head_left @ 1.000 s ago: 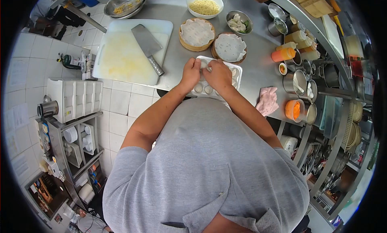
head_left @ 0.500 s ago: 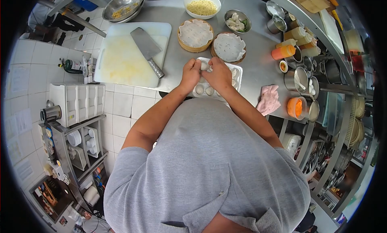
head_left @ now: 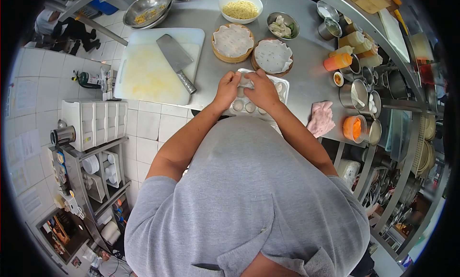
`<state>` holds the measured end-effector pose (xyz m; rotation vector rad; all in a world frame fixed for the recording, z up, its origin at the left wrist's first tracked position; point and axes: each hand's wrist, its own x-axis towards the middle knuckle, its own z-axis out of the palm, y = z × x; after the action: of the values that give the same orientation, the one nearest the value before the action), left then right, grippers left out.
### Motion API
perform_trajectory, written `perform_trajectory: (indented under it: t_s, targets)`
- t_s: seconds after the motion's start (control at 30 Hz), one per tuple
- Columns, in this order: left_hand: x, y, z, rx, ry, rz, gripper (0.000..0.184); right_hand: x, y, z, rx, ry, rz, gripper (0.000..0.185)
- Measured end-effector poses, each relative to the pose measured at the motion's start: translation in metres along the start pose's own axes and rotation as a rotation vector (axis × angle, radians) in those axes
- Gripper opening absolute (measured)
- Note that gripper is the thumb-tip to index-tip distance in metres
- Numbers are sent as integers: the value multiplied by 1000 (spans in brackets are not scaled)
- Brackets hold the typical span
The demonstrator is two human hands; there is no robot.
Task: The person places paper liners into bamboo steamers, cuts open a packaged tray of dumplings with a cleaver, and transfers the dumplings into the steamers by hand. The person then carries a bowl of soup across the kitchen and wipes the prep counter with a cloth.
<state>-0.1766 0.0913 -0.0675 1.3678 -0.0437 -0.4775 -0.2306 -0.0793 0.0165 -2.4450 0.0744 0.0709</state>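
Note:
Both my hands are above a white tray (head_left: 286, 91) at the table's front edge. Pale round dumplings (head_left: 250, 107) sit in it, several showing below my fingers. My left hand (head_left: 228, 89) is closed at the tray's left side, thumb and fingers pressed together. My right hand (head_left: 261, 90) is closed opposite it, fingers bent inward. Between the fingertips of both is a pale dumpling (head_left: 245, 80), partly hidden. Just beyond the tray are two round steamer baskets, the left basket (head_left: 233, 41) and the right basket (head_left: 273, 56), each lined with perforated paper.
A cleaver (head_left: 175, 54) lies on a white cutting board (head_left: 143, 76) at left. Behind are a bowl of noodles (head_left: 240, 10), a small metal bowl (head_left: 283, 26) and a steel pan (head_left: 147, 8). To the right are a pink cloth (head_left: 321, 119), sauce bottles (head_left: 338, 61) and containers.
My fingers have shifted slightly around the dumpling, which shows less clearly between them. At the far upper left, more of another person has come into view.

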Motion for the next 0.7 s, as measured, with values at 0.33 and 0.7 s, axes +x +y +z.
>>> perform_trajectory:
  t_s: [0.33, 0.7]
  targets:
    - [7, -12, -42, 378, 59, -188, 18, -159, 255, -203, -336, 857, 575, 24]
    - [-1, 21, -35, 485, -84, -250, 22, -264, 466, -273, -31, 161, 1125, 34]
